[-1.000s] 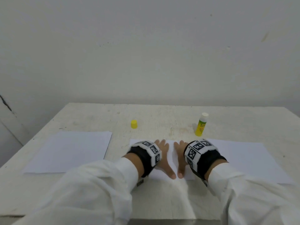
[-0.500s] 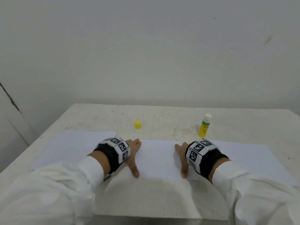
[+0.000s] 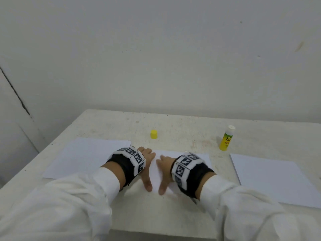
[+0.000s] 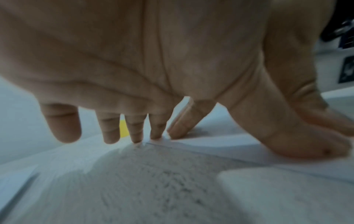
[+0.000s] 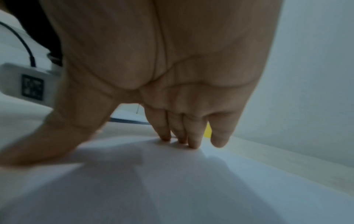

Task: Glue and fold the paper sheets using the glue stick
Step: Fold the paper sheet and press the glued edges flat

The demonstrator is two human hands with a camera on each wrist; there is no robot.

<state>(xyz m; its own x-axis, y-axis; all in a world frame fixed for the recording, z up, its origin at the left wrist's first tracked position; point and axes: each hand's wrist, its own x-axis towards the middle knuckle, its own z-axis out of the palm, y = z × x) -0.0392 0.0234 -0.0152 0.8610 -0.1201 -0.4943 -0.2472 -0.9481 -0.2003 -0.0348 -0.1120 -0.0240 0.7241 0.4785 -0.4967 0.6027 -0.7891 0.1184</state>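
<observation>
Paper [image 3: 180, 164] lies folded at centre, both hands [image 3: 147, 164] [image 3: 164, 169] pressing it with flat, straight fingers; sheets left [image 3: 83, 157] and right [image 3: 271, 180] remain unfolded, glue stick [image 3: 226, 138] uncapped.

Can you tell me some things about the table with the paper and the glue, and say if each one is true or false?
1. Both hands press flat on the folded paper in the middle. True: the left hand and the right hand lie on it with straight fingers.
2. The glue stick is lying on its side. False: it stands upright on the table.
3. The yellow cap is on the glue stick. False: the cap sits alone on the table, apart from the stick.
4. A flat sheet of paper lies to the left of the hands. True.
5. The right hand holds the glue stick. False: the stick stands untouched, beyond the right hand.
</observation>
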